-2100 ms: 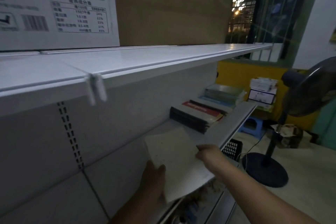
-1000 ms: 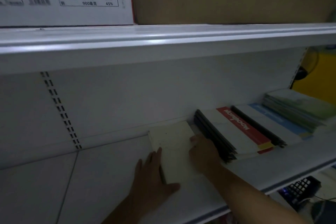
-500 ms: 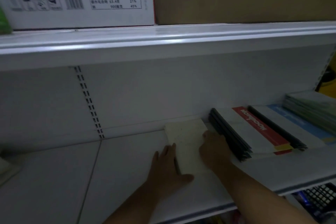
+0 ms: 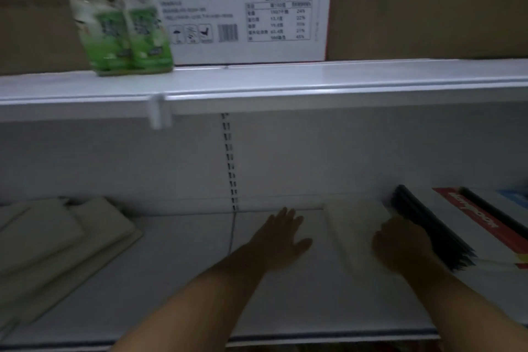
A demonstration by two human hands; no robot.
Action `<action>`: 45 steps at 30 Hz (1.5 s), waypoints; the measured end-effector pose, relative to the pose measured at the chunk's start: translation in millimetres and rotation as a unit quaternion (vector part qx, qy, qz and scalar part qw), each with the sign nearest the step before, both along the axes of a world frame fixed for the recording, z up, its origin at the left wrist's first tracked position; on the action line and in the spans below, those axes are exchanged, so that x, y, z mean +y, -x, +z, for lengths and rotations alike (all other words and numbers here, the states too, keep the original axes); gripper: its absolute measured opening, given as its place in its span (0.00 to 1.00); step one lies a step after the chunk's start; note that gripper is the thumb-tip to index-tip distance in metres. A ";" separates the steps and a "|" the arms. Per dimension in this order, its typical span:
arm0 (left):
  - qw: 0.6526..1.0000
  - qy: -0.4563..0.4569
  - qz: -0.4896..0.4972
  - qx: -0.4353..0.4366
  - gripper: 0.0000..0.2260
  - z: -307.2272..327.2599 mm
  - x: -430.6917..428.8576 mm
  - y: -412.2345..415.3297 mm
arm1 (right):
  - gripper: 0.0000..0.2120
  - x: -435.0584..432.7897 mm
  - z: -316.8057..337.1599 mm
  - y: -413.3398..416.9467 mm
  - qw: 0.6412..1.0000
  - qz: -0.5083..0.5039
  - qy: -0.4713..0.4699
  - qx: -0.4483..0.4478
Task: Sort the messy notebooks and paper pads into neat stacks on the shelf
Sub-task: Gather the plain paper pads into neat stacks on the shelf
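A white paper pad [image 4: 353, 226] lies flat on the white shelf [image 4: 177, 294], right beside a stack of black-edged notebooks with a red stripe [image 4: 457, 226]. My right hand [image 4: 400, 246] rests on the pad's right side, fingers bent over it. My left hand [image 4: 281, 240] hovers or lies flat on the bare shelf left of the pad, fingers spread, holding nothing. At the far left, several beige pads [image 4: 57, 243] lie fanned out in a loose pile.
The upper shelf [image 4: 285, 80] carries two green-labelled bottles [image 4: 120, 23], a white printed carton [image 4: 243, 6] and brown cardboard boxes [image 4: 428, 3]. A price-tag clip [image 4: 157, 111] hangs from its front lip. A slotted upright [image 4: 230, 163] runs down the back panel.
The view has swung left, bringing the beige pile and bottles into sight. My left hand has come off the white pad and moved left. My right hand stays on the pad.
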State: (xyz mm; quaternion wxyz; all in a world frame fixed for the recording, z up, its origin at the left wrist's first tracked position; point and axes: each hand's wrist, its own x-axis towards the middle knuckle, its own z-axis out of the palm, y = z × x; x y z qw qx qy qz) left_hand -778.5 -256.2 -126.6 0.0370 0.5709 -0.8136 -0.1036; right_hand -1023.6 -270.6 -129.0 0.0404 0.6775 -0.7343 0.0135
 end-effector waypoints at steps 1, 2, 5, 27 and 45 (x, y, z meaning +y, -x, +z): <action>1.000 0.019 0.003 -0.023 0.29 7.5 -1.3 -20.8 | 0.18 0.1 6.9 -14.4 1.000 0.009 0.004 0.027; 0.999 0.033 0.007 -0.042 0.29 15.0 -2.8 -43.4 | 0.20 2.0 9.3 -34.4 0.999 0.023 0.019 0.041; 0.995 0.054 0.044 -0.067 0.28 38.8 -2.3 -122.9 | 0.38 -0.3 5.4 -112.6 0.986 0.151 0.022 0.064; 0.975 0.027 0.204 -0.082 0.48 34.9 114.2 -494.1 | 0.10 59.3 14.9 -533.1 0.823 0.081 -0.107 -0.552; 0.756 -0.037 0.380 0.531 0.16 42.5 132.5 -533.3 | 0.07 36.3 94.5 -513.8 0.607 0.080 -0.102 -0.784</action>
